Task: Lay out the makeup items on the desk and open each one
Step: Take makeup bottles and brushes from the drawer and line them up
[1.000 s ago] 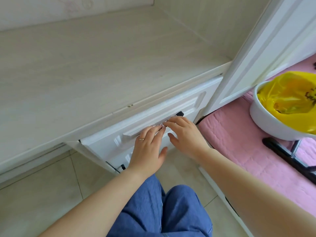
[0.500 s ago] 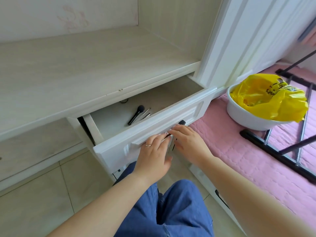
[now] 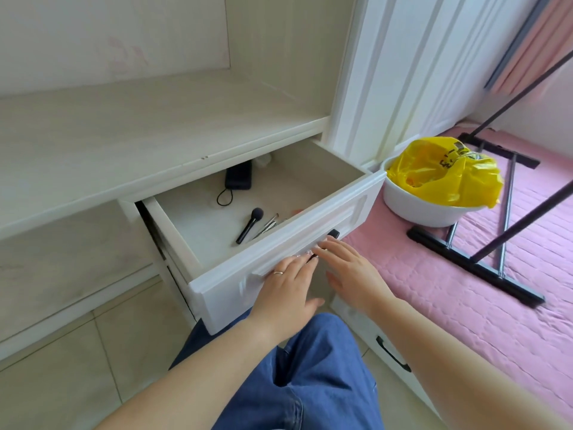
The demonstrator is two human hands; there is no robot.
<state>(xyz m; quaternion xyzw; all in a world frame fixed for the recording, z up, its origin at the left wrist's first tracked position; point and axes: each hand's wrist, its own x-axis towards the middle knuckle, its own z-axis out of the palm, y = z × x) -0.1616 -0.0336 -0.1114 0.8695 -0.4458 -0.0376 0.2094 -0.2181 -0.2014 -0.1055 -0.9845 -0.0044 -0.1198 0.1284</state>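
A white drawer [image 3: 279, 240] stands pulled out beneath a pale desk [image 3: 124, 144]. A black makeup brush [image 3: 249, 225] and thinner silver-handled brushes [image 3: 267, 226] lie inside. Both hands rest on the drawer front, left hand [image 3: 288, 283] and right hand [image 3: 350, 271], fingers extended, gripping nothing.

Pale wood desk [image 3: 130, 141], beige tiled floor [image 3: 62, 377], pink bedding [image 3: 465, 305].

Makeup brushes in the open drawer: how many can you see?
3: one black brush lying mid-drawer, and two thin silver-handled brushes just right of it, partly behind the drawer front. More may be hidden there.
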